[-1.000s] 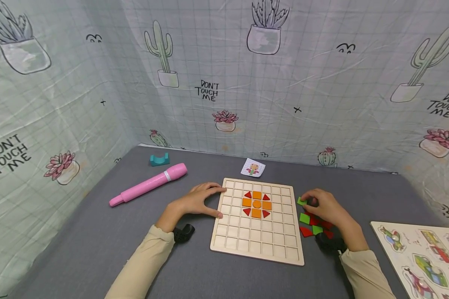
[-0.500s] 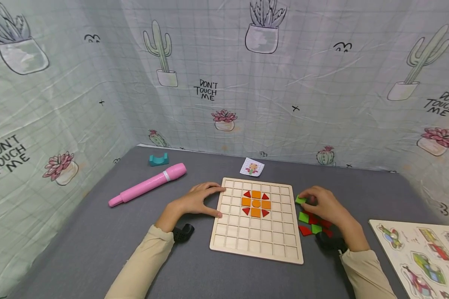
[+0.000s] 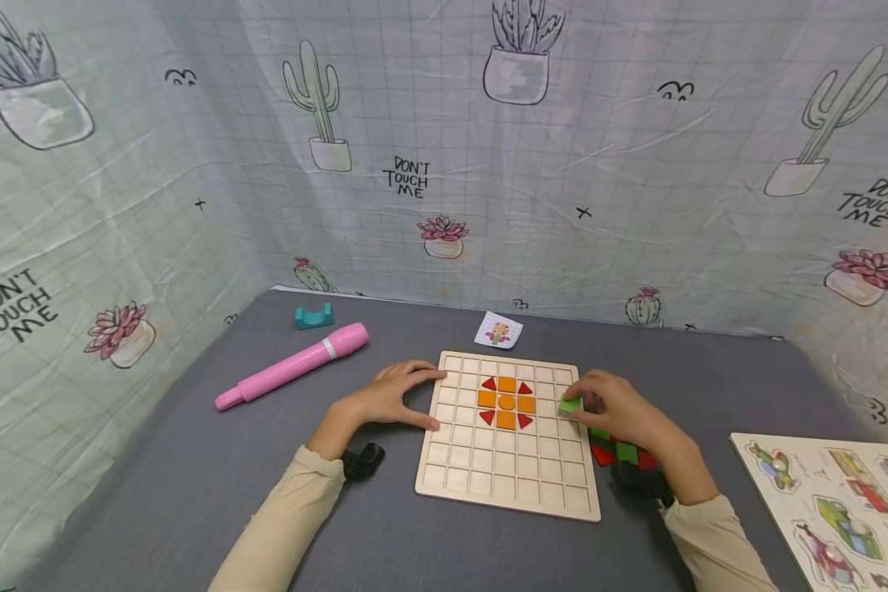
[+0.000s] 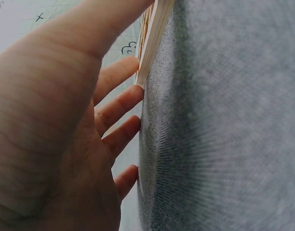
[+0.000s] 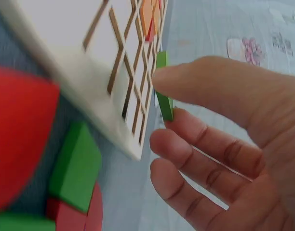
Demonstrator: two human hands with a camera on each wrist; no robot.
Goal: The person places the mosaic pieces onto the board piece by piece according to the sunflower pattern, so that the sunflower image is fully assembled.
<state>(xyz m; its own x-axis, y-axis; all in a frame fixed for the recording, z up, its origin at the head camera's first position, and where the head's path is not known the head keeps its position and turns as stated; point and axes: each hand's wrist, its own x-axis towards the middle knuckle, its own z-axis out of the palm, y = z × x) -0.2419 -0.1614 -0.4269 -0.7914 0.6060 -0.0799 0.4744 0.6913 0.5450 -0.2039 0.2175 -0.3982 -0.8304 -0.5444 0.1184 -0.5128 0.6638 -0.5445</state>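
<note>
over board (image 3: pixel 503 479), right hand (image 3: pixel 622 411) pinches green tile (image 3: pixel 568 405); left hand (image 3: pixel 381 401) touches board's edge

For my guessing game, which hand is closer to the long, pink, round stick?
The left hand, touching the left edge of the square wooden board, with the pink stick to its left. The right hand is farther, at the board's right side, pinching a green square tile.

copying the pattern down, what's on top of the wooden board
On the wooden board, four orange squares surround an orange circle, with four red triangles at the corners. The right hand holds a green piece over the right side; whatever lies beneath is covered.
</note>
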